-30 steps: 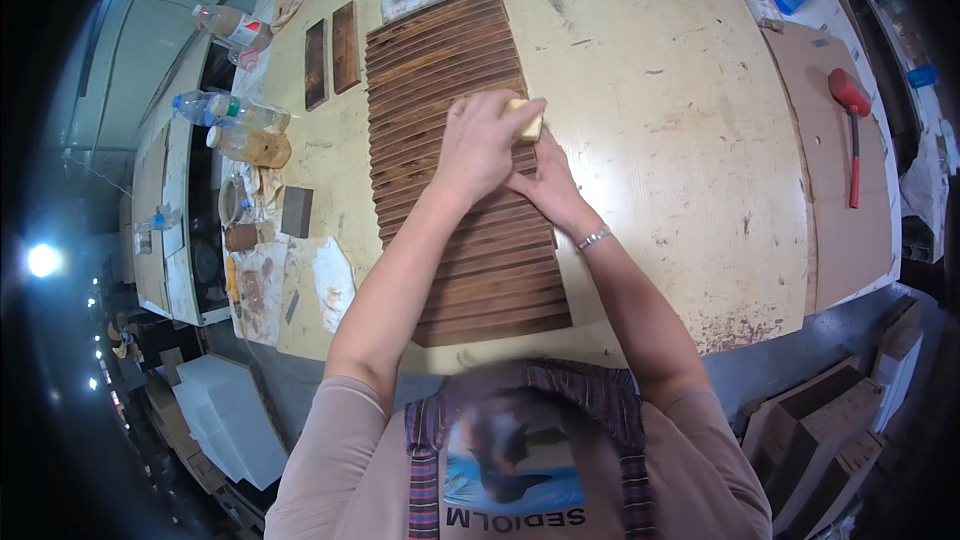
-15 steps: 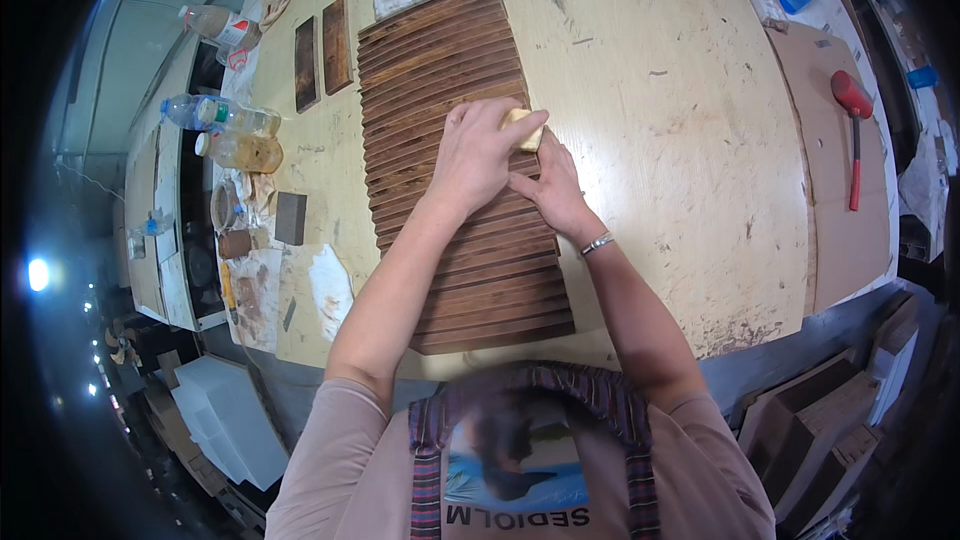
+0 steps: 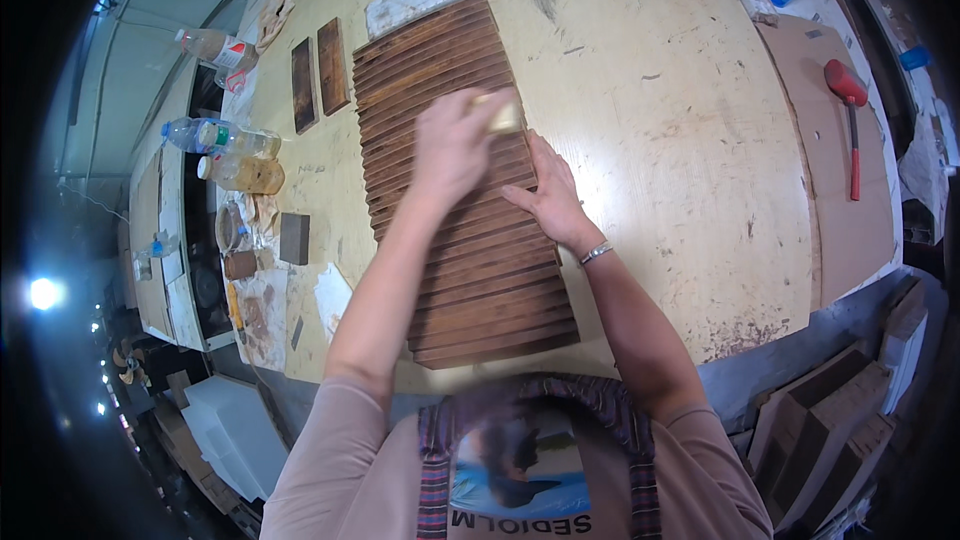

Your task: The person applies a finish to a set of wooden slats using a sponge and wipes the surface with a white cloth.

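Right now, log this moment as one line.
left hand: grips pale block on slats | right hand: flat on slats | bench: roller, bottles

A workshop seen from above, built around a large pale workbench (image 3: 680,140).

The workbench's plywood top is scuffed and stained. Left of it stands a lower side counter (image 3: 165,270), and beyond that a bright lamp (image 3: 43,292) glares from a dim area. Stacked brown wooden boxes (image 3: 830,430) sit below the workbench's right corner.
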A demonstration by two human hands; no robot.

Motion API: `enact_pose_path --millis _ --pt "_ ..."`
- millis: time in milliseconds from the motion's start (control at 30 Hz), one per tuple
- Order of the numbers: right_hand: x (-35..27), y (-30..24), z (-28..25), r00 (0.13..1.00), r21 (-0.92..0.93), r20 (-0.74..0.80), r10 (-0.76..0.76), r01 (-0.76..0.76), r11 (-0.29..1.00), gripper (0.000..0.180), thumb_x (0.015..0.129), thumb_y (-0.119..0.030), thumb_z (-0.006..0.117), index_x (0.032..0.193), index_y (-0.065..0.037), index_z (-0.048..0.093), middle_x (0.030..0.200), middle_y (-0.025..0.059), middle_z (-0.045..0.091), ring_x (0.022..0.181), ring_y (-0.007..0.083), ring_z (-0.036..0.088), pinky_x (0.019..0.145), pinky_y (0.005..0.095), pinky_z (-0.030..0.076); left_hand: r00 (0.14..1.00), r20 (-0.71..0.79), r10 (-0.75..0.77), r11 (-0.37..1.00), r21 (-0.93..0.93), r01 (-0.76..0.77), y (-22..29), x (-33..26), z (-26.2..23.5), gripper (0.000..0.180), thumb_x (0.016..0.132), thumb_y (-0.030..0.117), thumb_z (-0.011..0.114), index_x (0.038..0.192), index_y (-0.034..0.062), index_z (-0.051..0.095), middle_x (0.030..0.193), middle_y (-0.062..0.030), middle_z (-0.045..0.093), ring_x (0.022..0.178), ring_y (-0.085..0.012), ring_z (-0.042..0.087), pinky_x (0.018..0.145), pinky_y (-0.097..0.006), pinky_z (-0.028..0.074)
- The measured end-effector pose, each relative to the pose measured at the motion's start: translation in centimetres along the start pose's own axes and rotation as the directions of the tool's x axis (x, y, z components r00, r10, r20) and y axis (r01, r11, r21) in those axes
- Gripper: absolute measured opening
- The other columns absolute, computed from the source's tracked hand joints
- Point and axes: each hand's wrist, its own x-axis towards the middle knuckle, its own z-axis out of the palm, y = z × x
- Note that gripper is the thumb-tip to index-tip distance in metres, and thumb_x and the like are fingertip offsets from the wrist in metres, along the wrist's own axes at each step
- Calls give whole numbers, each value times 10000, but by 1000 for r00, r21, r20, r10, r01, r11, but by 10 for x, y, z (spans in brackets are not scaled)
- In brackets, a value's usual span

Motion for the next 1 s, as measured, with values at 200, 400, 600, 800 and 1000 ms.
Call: enact_pose_path --millis 200,400,600,800,1000 --pt "-1 1 -4 1000 28 -14 -22 23 999 929 838 -266 777 1543 72 275 1548 287 382 1430 438 367 1210 460 284 994 99 -48 982 188 28 -30 -20 -13 533 829 -39 599 1248 268 719 1174 -39 670 1142 -255 592 1001 -417 402" --pt "-2 3 2 1000 29 -8 -4 4 1000 939 833 -281 767 1559 42 267 1579 267 346 1455 423 324 1218 465 256 998 -55 -39 987 152 47 -16 -12 -20 493 825 -30 596 1214 239 733 1129 -61 667 1082 -273 602 931 -441 457" --pt "1 9 0 999 43 39 15 -17 999 935 848 -319 739 1570 27 256 1600 253 321 1477 403 293 1228 457 222 999 -13 43 983 179 -40 -15 -8 2 502 824 -35 610 1253 209 703 1180 -116 672 1105 -311 629 941 -440 497" --pt "1 9 4 999 32 45 12 -14 999 951 857 -346 738 1578 21 239 1609 241 312 1483 393 285 1228 449 217 885 -55 -463 834 311 456 -117 -142 -101 540 786 8 714 1281 225 701 1165 -80 676 1127 -283 617 958 -415 494" --pt "17 6 4 1000 257 -7 -7 9 966 1025 832 -355 788 1550 103 218 1591 315 284 1492 407 280 1238 454 227 932 -115 -343 914 189 359 -89 -96 -104 582 778 -21 725 1315 201 678 1172 -99 666 1083 -319 613 967 -418 490"
